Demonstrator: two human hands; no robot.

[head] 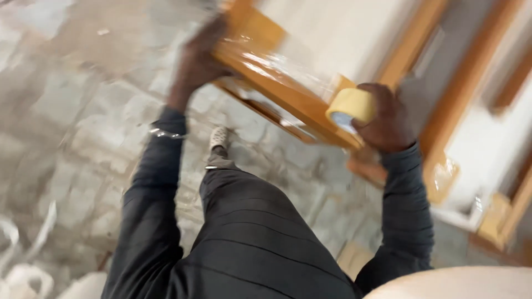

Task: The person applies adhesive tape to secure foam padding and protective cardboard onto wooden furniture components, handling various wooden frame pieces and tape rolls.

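Observation:
My right hand (388, 119) grips a yellowish roll of packing tape (350, 108) against the lower corner of an orange wooden frame (288, 97). Clear plastic film (282, 66) covers that frame, which holds a white panel (338, 33). My left hand (198, 61) grasps the frame's upper left edge, blurred by motion. Both arms wear dark sleeves. My leg in dark trousers (249, 221) and a light shoe (220, 137) show below.
More orange frames with white panels (471, 127) lean at the right, with film-wrapped corners (443, 177). The floor is grey stone paving (72, 111). White plastic strips (27, 260) lie at the lower left. A pale rounded surface (460, 282) fills the bottom right.

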